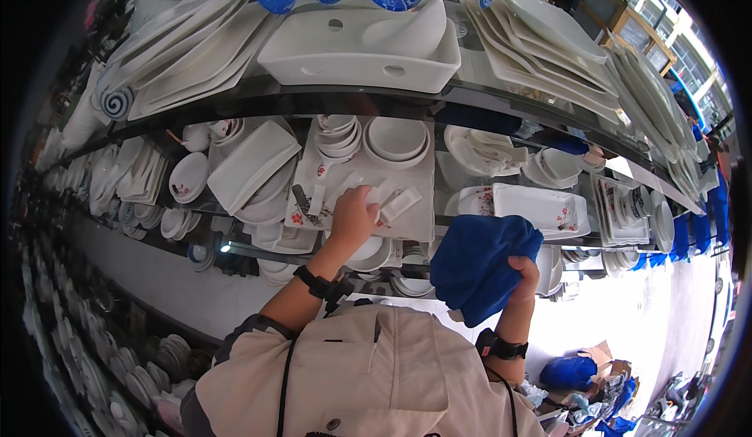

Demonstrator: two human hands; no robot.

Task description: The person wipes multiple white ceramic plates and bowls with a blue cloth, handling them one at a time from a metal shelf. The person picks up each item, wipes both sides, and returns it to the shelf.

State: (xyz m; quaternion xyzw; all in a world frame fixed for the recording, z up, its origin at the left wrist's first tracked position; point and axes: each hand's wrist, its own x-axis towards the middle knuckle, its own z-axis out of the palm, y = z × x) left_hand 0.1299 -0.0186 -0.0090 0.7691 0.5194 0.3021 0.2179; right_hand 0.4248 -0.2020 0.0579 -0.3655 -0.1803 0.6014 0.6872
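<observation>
My left hand [354,216] reaches over a square white plate [419,225] on the middle shelf. Its fingers are bent closed around a small white ceramic piece [375,196], partly hidden by the hand. Just right of the fingers lies a small white rectangular dish [401,204]. A white spoon with red flowers [322,167] and a dark-patterned piece [304,200] rest on the plate's left side. My right hand [526,276] grips a bunched blue cloth [484,263] in front of the shelf, with the thumb over its right edge.
On the glass shelf above stand a white rectangular basin [356,53] and stacked white plates [540,49]. Stacked bowls [396,139] sit behind my left hand. A flowered rectangular dish [540,210] lies right. More crockery [141,382] fills the lower left; bundled items [587,378] lie lower right.
</observation>
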